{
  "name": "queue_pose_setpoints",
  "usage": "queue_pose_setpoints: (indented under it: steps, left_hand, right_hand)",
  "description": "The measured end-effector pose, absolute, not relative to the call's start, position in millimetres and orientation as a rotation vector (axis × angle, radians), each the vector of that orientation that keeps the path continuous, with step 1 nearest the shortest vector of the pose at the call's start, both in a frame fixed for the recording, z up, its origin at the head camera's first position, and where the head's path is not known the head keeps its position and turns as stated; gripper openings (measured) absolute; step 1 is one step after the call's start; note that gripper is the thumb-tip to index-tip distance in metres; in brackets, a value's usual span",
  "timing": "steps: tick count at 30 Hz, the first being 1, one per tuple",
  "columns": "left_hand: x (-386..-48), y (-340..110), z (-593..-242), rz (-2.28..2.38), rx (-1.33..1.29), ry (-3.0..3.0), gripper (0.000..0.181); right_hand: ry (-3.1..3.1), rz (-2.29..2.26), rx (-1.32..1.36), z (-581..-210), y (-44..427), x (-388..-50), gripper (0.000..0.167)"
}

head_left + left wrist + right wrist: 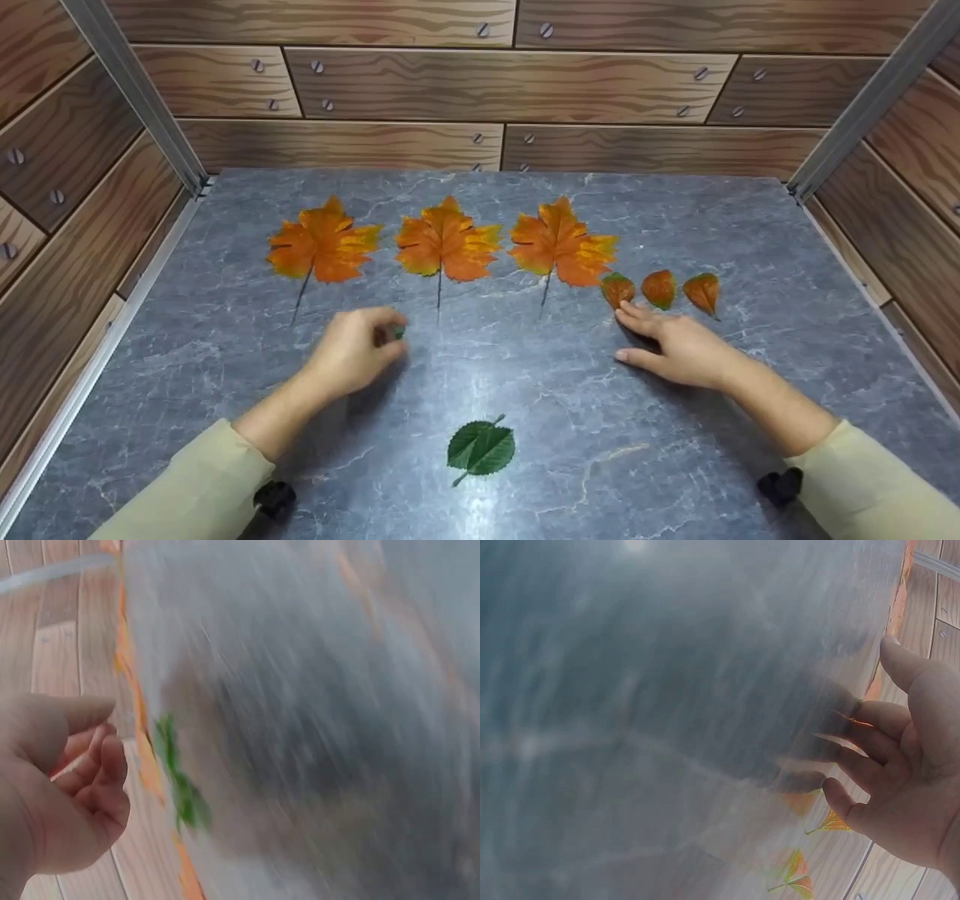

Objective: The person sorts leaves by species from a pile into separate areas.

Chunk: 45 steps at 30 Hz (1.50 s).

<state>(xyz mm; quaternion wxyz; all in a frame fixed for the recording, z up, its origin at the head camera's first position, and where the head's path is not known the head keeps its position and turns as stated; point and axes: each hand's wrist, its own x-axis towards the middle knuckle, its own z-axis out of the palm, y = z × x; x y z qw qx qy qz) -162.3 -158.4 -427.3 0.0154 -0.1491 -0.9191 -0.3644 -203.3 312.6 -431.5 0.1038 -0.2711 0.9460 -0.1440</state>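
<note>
My left hand (358, 351) is over the table below the middle large orange leaf (444, 241), fingers loosely bent and thumb apart. A bit of green leaf (398, 330) shows by its fingertips; the left wrist view has a blurred green leaf (180, 780) on the table beyond the hand (64, 787), apart from the fingers. With fingers extended, my right hand (679, 349) has its fingertips at the lower edge of the leftmost small orange leaf (617, 287). Two more small leaves, a middle one (658, 289) and a right one (702, 292), lie beside it.
A left large orange leaf (322, 244) and a right one (561, 244) complete the back row. Two overlapping green leaves (481, 448) lie near the front of the grey marbled table (540, 390). Wood-patterned walls (510, 86) and metal posts (135, 90) enclose it.
</note>
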Motion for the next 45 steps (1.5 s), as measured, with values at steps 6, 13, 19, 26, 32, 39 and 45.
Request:
queue_pose_setpoints:
  steps: [6, 13, 19, 26, 32, 39, 45]
  left_hand:
    - [-144, -133, -425, -1.37, -0.828, -2.909, 0.021]
    - [-128, -110, -431, -1.501, -1.074, -2.97, 0.022]
    - [-123, -103, -437, -1.512, -1.16, -2.96, 0.021]
    - [-125, -99, -438, -1.53, -1.183, -2.99, 0.021]
    - [-126, -100, -440, -1.541, -1.21, -2.952, 0.021]
    - [-129, -105, -442, -1.51, -1.154, -2.932, 0.021]
    - [-135, -114, -438, -1.473, -1.055, -2.909, 0.02]
  right_hand:
    - [2.786, -0.418, -0.79, -430, 312, -204, 0.081]
    - [2.788, -0.423, -0.789, -430, 312, -203, 0.079]
    - [2.789, -0.426, -0.795, -431, 313, -202, 0.08]
    - [2.791, -0.418, -0.799, -431, 313, -202, 0.079]
    - [2.799, -0.427, -0.784, -431, 313, -202, 0.078]
    - [2.811, -0.422, -0.806, -431, 313, -202, 0.076]
    - [2.812, -0.414, -0.808, -432, 313, -203, 0.077]
